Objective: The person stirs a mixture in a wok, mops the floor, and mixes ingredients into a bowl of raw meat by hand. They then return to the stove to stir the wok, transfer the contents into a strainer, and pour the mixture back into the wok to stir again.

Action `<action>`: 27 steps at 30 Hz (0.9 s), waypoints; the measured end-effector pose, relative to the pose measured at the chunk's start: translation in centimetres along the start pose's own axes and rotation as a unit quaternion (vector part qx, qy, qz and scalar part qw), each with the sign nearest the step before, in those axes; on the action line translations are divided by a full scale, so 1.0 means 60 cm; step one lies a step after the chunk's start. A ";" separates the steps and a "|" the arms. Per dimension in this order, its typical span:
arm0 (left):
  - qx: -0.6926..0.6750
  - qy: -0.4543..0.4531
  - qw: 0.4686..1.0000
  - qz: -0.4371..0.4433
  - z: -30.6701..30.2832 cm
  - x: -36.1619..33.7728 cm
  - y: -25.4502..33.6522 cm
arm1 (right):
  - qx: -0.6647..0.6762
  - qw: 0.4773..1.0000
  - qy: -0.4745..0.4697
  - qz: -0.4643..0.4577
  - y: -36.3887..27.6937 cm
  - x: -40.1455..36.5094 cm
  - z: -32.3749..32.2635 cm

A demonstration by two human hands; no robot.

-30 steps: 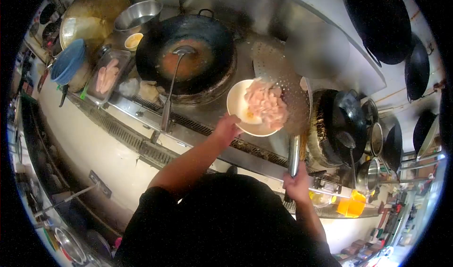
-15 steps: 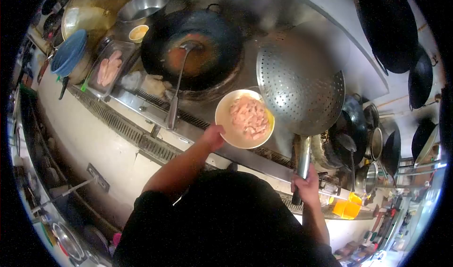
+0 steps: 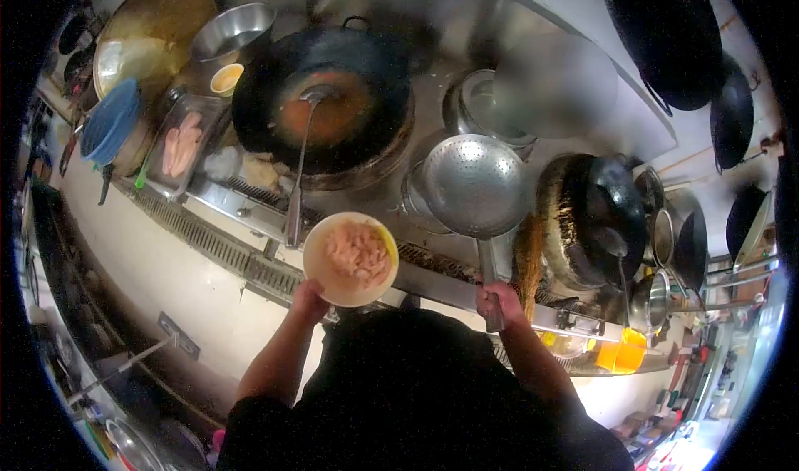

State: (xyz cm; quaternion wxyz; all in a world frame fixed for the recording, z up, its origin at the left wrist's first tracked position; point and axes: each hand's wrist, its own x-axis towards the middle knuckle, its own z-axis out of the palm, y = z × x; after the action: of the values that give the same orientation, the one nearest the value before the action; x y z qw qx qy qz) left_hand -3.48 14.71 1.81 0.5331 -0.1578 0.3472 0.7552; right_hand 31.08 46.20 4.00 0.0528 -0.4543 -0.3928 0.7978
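Note:
My left hand (image 3: pixel 310 303) is closed on the rim of a pale bowl (image 3: pixel 319 281), held in front of my body. Small pieces of raw pink meat (image 3: pixel 358 253) lie in it, with something yellow along the right edge. The fingers of my right hand (image 3: pixel 503 304) wrap round the handle of a metal strainer (image 3: pixel 476 185), whose perforated pan is over the stove top. Left of the strainer, a black wok (image 3: pixel 262 126) contains reddish-brown liquid (image 3: pixel 329 117). A long-handled ladle (image 3: pixel 299 196) rests in the wok, its handle reaching over the front edge.
A clear tray (image 3: pixel 172 190) with larger pale meat pieces (image 3: pixel 181 146) stands at the left, near a blue basin (image 3: pixel 112 126), a small yellow-filled bowl (image 3: pixel 226 79) and a steel basin (image 3: pixel 237 32). Another wok (image 3: pixel 612 213) is at the right, above an orange container (image 3: pixel 622 353).
The strainer has moved left and down, away from my view, uncovering a metal pot behind it. The bowl of meat has come left and closer to my body.

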 end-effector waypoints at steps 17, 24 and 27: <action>-0.005 0.046 0.997 0.069 -0.045 -0.026 -0.029 | 0.153 0.969 -0.100 -0.168 -0.576 0.132 0.063; 0.040 0.064 0.995 0.071 -0.023 -0.040 -0.018 | 0.001 0.965 -0.111 -0.236 -0.510 0.166 0.119; 0.106 0.110 0.987 0.054 -0.021 -0.034 -0.021 | 0.093 0.987 -0.099 -0.092 -0.344 0.092 0.113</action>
State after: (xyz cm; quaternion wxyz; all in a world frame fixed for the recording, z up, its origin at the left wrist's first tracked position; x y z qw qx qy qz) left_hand -1.71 12.65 1.72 0.4636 -0.1636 0.4896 0.7201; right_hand 17.01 58.88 16.05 0.1288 -0.3287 -0.3598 0.8637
